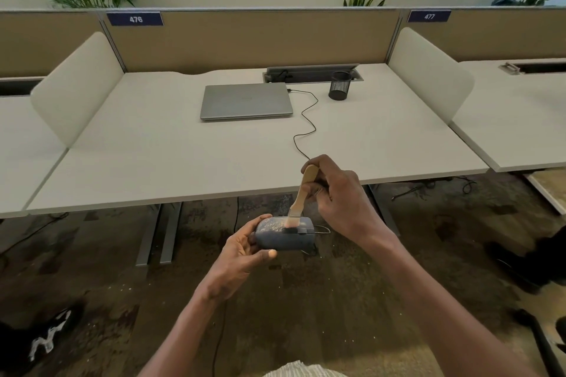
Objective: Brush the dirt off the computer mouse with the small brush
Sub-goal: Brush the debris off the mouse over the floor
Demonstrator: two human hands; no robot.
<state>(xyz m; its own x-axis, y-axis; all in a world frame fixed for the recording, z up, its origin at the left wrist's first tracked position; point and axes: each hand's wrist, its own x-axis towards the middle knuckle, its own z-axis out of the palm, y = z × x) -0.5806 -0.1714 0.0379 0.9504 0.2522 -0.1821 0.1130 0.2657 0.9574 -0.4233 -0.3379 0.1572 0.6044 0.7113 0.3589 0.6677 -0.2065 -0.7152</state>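
From the head camera we see our left hand (pixel 245 249) holding the mouse (pixel 284 234) out over the floor, clear of the desk (pixel 153 156), with the fingers wrapped round its rear end and the thumb pressed along the near side. The right hand (pixel 340 196) has its fingers closed round the wooden handle of the brush (pixel 301 193), and the bristles are touching the top of the mouse. Pale specks of dirt (pixel 272 225) lie scattered over the back of the shell, to the left of the bristles. A thin cable (pixel 306 119) runs from the closed laptop (pixel 246 101) across the desk toward our hands (we cannot tell where it ends behind them).

We judge the mouse to be light, hard and rather smooth, so it could slip or twist under the strokes; gripping it by the sides and tail, as now, leaves the dirty top free. The brush looks light with soft bristles, best held low on the handle for control.
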